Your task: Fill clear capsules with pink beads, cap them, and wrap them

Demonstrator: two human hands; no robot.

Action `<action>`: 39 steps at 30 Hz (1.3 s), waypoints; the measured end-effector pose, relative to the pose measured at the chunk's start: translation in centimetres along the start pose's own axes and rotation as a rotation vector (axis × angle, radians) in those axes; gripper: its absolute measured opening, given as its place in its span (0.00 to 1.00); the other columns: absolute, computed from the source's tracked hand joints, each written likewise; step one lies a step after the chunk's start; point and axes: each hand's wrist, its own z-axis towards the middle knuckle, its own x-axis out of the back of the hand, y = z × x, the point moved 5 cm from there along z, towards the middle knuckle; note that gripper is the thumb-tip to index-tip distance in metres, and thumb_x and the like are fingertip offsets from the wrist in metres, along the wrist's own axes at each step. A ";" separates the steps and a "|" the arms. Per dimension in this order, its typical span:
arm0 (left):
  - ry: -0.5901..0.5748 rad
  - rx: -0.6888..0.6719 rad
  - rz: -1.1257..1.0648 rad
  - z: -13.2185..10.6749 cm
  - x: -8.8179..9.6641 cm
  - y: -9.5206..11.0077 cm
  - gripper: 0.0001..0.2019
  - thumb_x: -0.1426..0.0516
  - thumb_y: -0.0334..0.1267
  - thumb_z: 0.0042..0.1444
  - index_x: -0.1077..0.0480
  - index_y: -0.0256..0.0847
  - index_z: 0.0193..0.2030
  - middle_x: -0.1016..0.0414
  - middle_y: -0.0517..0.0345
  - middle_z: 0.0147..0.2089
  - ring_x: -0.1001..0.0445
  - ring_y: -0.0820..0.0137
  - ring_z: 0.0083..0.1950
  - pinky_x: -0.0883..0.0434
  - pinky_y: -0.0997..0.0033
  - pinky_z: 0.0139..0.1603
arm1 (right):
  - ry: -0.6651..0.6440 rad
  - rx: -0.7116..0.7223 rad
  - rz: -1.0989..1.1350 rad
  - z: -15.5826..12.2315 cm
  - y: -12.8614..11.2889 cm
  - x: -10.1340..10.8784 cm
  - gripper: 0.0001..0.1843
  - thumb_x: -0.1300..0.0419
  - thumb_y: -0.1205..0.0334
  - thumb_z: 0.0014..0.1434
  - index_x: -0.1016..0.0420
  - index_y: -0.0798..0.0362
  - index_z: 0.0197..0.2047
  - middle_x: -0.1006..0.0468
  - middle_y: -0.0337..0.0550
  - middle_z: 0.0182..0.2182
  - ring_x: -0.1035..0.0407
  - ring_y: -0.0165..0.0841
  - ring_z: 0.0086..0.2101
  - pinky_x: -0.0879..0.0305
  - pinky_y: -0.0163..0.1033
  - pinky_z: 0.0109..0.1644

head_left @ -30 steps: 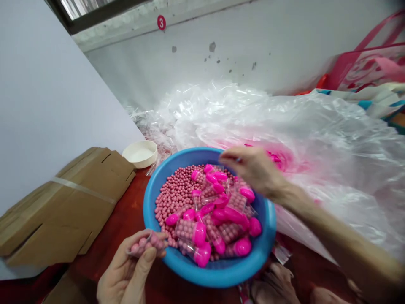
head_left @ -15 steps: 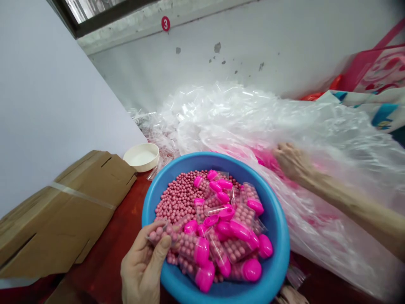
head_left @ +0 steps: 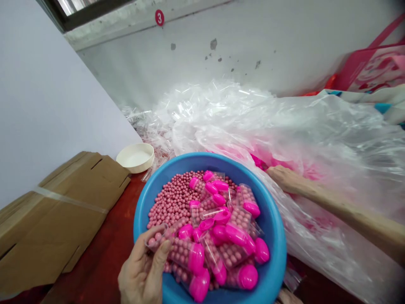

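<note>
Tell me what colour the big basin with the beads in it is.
The basin is plain blue; it shows best in the head view, the only one here.

The left hand [head_left: 142, 270] holds a clear tube of beads [head_left: 155, 240].

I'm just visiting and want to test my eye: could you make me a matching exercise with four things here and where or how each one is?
1. Left hand
2. Right hand
3. Basin
4. Shallow dish

A. Off-white, near the folded cardboard
B. Holding a clear tube with pink beads in it
C. Blue, with loose beads and pink-capped tubes inside
D. Outstretched, at the clear plastic

Pairs: 1-B, 2-D, 3-C, 4-A.
</note>
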 end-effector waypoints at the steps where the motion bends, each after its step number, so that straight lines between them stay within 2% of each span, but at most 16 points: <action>1: -0.004 -0.005 0.018 0.0 0.0 -0.1 0.14 0.35 0.44 0.48 0.24 0.44 0.41 0.19 0.64 0.37 0.22 0.72 0.36 0.29 0.86 0.41 | -0.015 -0.005 0.015 0.0 -0.4 1.1 0.09 0.41 0.63 0.62 0.28 0.56 0.30 0.27 0.35 0.26 0.31 0.26 0.26 0.32 0.34 0.32; 3: -0.013 -0.018 0.042 0.0 0.0 -0.4 0.13 0.35 0.44 0.49 0.23 0.45 0.41 0.19 0.64 0.37 0.22 0.72 0.38 0.30 0.86 0.43 | -0.002 -0.010 0.062 -0.2 -2.1 3.7 0.11 0.42 0.68 0.62 0.29 0.56 0.26 0.27 0.39 0.25 0.31 0.29 0.27 0.34 0.37 0.35; 5: -0.020 -0.037 0.064 -0.1 -0.1 -0.4 0.12 0.35 0.43 0.49 0.23 0.45 0.40 0.18 0.63 0.37 0.22 0.70 0.39 0.30 0.85 0.43 | 0.069 0.021 0.153 -1.0 -5.0 6.3 0.13 0.48 0.67 0.64 0.26 0.57 0.30 0.23 0.50 0.30 0.29 0.35 0.30 0.37 0.41 0.36; 7: -0.018 -0.054 0.088 -0.1 -0.2 -0.3 0.12 0.35 0.43 0.48 0.23 0.44 0.40 0.18 0.61 0.37 0.22 0.67 0.40 0.28 0.82 0.42 | 0.031 0.189 0.296 -2.2 -9.3 7.2 0.12 0.48 0.64 0.65 0.25 0.56 0.34 0.22 0.46 0.30 0.29 0.33 0.31 0.36 0.37 0.36; 9: -0.014 -0.066 0.099 -0.1 -0.2 -0.2 0.12 0.35 0.42 0.47 0.23 0.44 0.39 0.18 0.60 0.36 0.22 0.64 0.40 0.27 0.79 0.39 | -0.099 0.421 0.413 -3.6 -13.7 6.4 0.10 0.45 0.66 0.62 0.25 0.52 0.31 0.23 0.40 0.30 0.29 0.30 0.31 0.35 0.33 0.36; 11: -0.019 -0.076 0.095 -0.1 -0.3 0.0 0.12 0.35 0.42 0.47 0.23 0.44 0.39 0.18 0.60 0.35 0.21 0.63 0.39 0.26 0.77 0.37 | -0.196 0.588 0.465 -4.9 -16.9 4.8 0.07 0.43 0.69 0.59 0.25 0.50 0.35 0.23 0.41 0.34 0.30 0.33 0.35 0.35 0.35 0.39; 13: -0.032 -0.089 0.100 -0.1 -0.3 0.1 0.11 0.35 0.41 0.47 0.23 0.44 0.38 0.18 0.59 0.35 0.21 0.61 0.39 0.25 0.75 0.37 | -0.248 0.664 0.489 -5.7 -18.5 3.2 0.10 0.46 0.72 0.60 0.25 0.53 0.37 0.25 0.46 0.36 0.32 0.36 0.36 0.36 0.40 0.42; 15: -0.046 -0.097 0.120 -0.1 -0.3 0.2 0.10 0.35 0.41 0.47 0.23 0.45 0.38 0.18 0.59 0.35 0.21 0.60 0.41 0.25 0.74 0.39 | -0.276 0.680 0.518 -6.0 -19.1 2.2 0.12 0.50 0.73 0.60 0.25 0.57 0.37 0.26 0.53 0.38 0.34 0.40 0.39 0.38 0.46 0.47; 18: -0.060 -0.089 0.143 -0.1 -0.3 0.1 0.11 0.34 0.42 0.46 0.23 0.45 0.38 0.18 0.58 0.36 0.21 0.60 0.42 0.25 0.73 0.40 | -0.306 0.645 0.610 -5.5 -18.8 1.7 0.13 0.52 0.75 0.59 0.27 0.60 0.38 0.28 0.59 0.44 0.37 0.44 0.46 0.44 0.52 0.54; 20: -0.061 -0.083 0.144 -0.2 -0.2 -0.1 0.12 0.35 0.43 0.47 0.23 0.44 0.39 0.18 0.58 0.36 0.21 0.61 0.41 0.25 0.74 0.39 | -0.324 0.589 0.701 -4.5 -18.3 1.8 0.11 0.51 0.74 0.58 0.28 0.58 0.37 0.28 0.57 0.43 0.37 0.42 0.44 0.44 0.50 0.53; 22: -0.056 -0.084 0.137 -0.2 -0.2 -0.2 0.12 0.36 0.44 0.48 0.23 0.43 0.39 0.18 0.57 0.36 0.21 0.62 0.39 0.25 0.75 0.37 | -0.351 0.503 0.806 -3.1 -17.6 1.9 0.07 0.47 0.70 0.57 0.31 0.54 0.29 0.28 0.45 0.31 0.37 0.36 0.34 0.40 0.44 0.44; 24: -0.054 -0.084 0.127 -0.1 -0.1 -0.3 0.13 0.36 0.45 0.49 0.23 0.42 0.39 0.18 0.57 0.35 0.21 0.63 0.37 0.25 0.76 0.35 | -0.383 0.384 0.935 -1.8 -16.7 2.1 0.11 0.42 0.64 0.54 0.37 0.52 0.22 0.37 0.35 0.21 0.43 0.30 0.25 0.44 0.38 0.33; 27: -0.072 -0.055 0.067 0.1 0.0 -0.2 0.13 0.36 0.44 0.49 0.23 0.41 0.39 0.19 0.59 0.33 0.21 0.67 0.34 0.26 0.79 0.33 | -0.435 0.161 1.160 -0.7 -15.5 2.7 0.15 0.41 0.55 0.54 0.40 0.53 0.23 0.40 0.31 0.18 0.47 0.25 0.21 0.49 0.33 0.25; 31: -0.244 0.007 -0.055 0.3 -0.8 0.4 0.12 0.35 0.43 0.48 0.23 0.42 0.38 0.19 0.60 0.32 0.22 0.71 0.32 0.26 0.84 0.33 | -0.469 -0.074 1.425 -1.3 -15.7 3.9 0.21 0.34 0.48 0.46 0.38 0.54 0.29 0.36 0.30 0.18 0.43 0.22 0.18 0.47 0.30 0.22; 35: -0.385 0.080 -0.189 -0.7 -2.9 1.4 0.10 0.35 0.43 0.47 0.22 0.42 0.36 0.20 0.59 0.30 0.22 0.72 0.31 0.27 0.83 0.32 | -0.493 -0.155 1.632 -2.6 -17.2 4.9 0.28 0.30 0.50 0.41 0.35 0.53 0.40 0.32 0.31 0.25 0.36 0.22 0.21 0.39 0.30 0.26; 39: -0.387 0.105 -0.252 -1.7 -4.3 2.0 0.09 0.34 0.42 0.47 0.21 0.42 0.35 0.21 0.59 0.31 0.23 0.72 0.32 0.29 0.82 0.35 | -0.504 -0.164 1.839 -4.3 -18.5 5.3 0.19 0.27 0.58 0.43 0.32 0.55 0.33 0.25 0.35 0.24 0.31 0.24 0.24 0.34 0.30 0.30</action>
